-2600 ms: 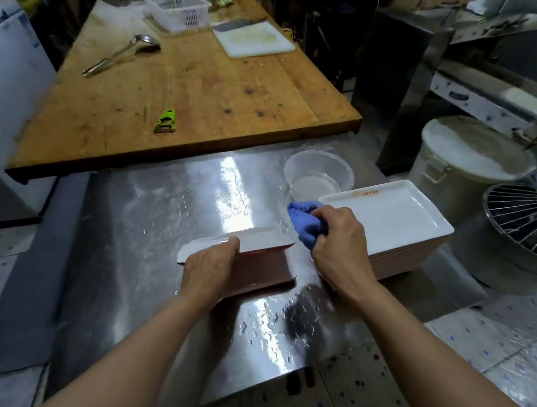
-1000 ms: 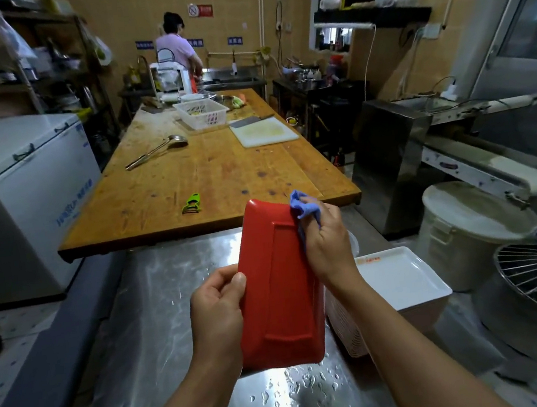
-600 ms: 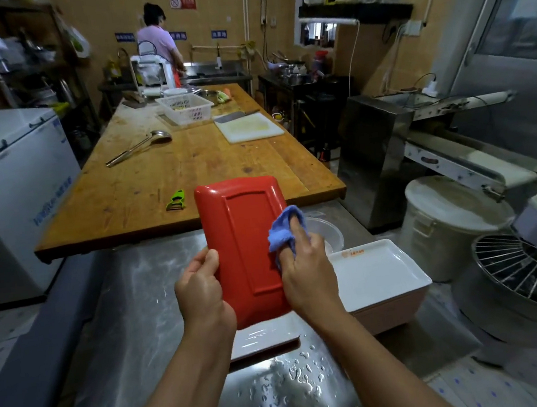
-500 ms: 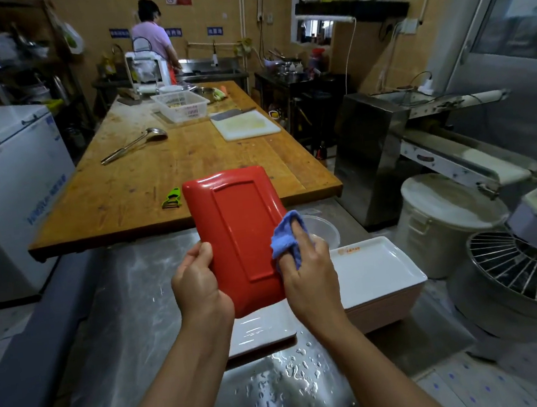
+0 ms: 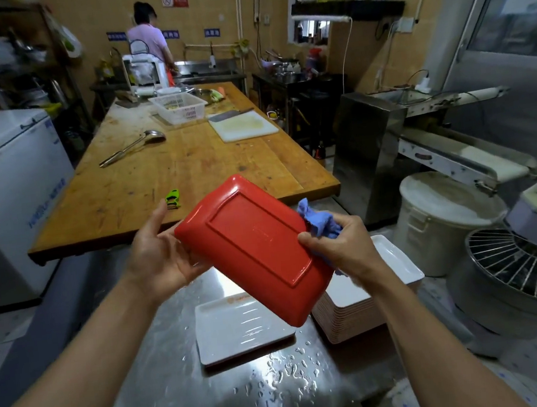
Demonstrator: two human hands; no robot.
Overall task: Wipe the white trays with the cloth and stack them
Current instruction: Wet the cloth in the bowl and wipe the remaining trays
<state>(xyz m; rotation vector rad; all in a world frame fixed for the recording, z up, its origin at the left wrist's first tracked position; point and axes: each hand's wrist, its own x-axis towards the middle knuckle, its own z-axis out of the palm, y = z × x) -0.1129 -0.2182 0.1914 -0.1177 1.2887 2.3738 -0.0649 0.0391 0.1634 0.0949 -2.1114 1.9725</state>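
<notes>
Both forearms reach in from the lower corners. The left hand (image 5: 163, 259) lies palm-up with fingers relaxed and fairly wide, cradling the 9 o'clock short edge of a tray (image 5: 259, 248) held in the air, red underside toward the camera and tilted from 11 to 5 o'clock. The right hand (image 5: 346, 248) curls its fingers round a bunched blue cloth (image 5: 317, 221) and pinches the tray's 3 o'clock rim, thumb on the red face. The tray's white inner side is turned away, and most of the cloth is hidden behind the rim and fingers. Below the hands, on the wet steel counter (image 5: 169, 398), a single white tray (image 5: 238, 330) lies flat at 6 o'clock; a stack of trays (image 5: 350, 317), partly covered by the right wrist, stands at 4 o'clock.
</notes>
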